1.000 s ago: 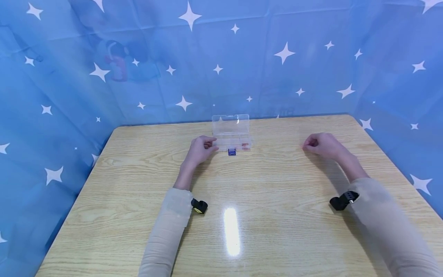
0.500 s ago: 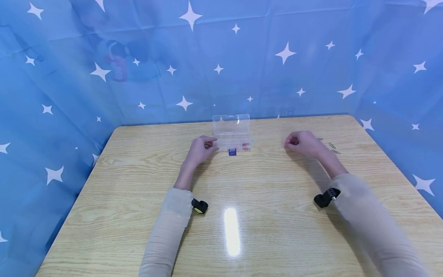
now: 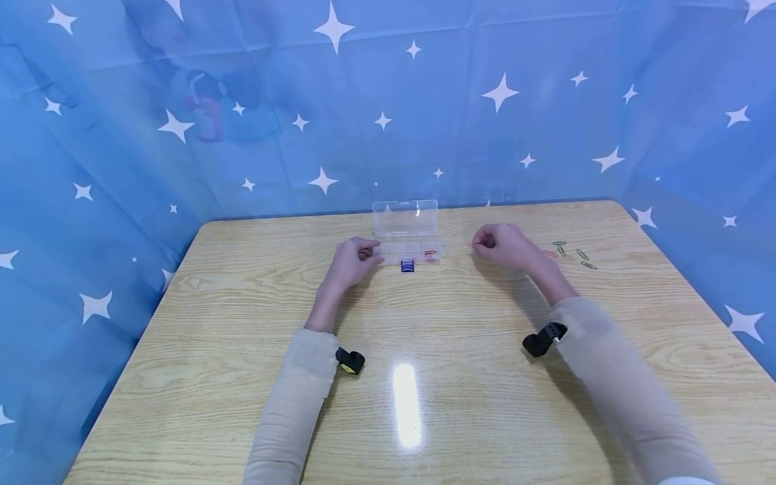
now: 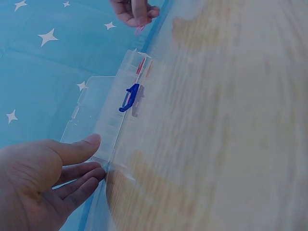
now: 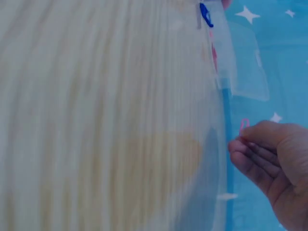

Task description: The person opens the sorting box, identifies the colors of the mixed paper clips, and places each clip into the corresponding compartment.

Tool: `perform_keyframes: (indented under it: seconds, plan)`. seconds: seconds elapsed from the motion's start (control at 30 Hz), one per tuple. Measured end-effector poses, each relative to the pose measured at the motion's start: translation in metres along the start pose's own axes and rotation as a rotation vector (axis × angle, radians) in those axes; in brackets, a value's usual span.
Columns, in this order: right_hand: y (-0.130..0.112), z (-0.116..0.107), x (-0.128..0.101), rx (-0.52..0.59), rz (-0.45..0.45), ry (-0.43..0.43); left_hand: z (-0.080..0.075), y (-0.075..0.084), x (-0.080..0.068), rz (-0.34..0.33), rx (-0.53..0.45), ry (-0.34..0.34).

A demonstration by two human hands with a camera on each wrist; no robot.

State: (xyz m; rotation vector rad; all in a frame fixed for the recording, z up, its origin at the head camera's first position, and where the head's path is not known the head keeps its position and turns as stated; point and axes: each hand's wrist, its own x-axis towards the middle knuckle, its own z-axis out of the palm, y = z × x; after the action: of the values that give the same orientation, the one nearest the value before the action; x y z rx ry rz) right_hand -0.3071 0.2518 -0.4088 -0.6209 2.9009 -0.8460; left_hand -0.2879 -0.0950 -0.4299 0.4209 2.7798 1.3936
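Observation:
A clear plastic compartment box (image 3: pixel 405 219) stands near the table's far edge, its lid raised and a blue latch (image 3: pixel 407 265) on its front. Red paper clips (image 3: pixel 430 253) lie in its right-hand compartment. My left hand (image 3: pixel 353 261) holds the box by its left end, with thumb and fingers at the corner in the left wrist view. Right of the box, my right hand (image 3: pixel 504 246) pinches a pinkish-red paper clip (image 5: pixel 244 124) between thumb and forefinger, above the table. The clip's lower end is hidden by the fingertips.
Several green paper clips (image 3: pixel 583 255) and a red paper clip (image 3: pixel 550 254) lie on the wooden table (image 3: pixel 473 377) beyond my right wrist. A blue curtain with white stars (image 3: pixel 291 87) hangs just behind the table. Each sleeve carries a black wrist camera (image 3: pixel 544 339).
My right hand has moved left towards the box with the paper clip, uncovering the green and red clips on the table. My left hand and the box have stayed in place.

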Motion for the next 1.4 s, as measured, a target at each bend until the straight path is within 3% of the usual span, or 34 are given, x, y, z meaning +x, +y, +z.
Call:
perform_keyframes:
  seconds: [0.73, 1.4]
  plan:
    - [-0.065, 0.025, 0.039, 0.037, -0.121, -0.015, 0.0, -0.002, 0.001, -0.001, -0.014, -0.002]
    - [-0.081, 0.04, 0.05, 0.074, -0.129, -0.059, 0.0, -0.002, 0.001, 0.001, -0.007, -0.003]
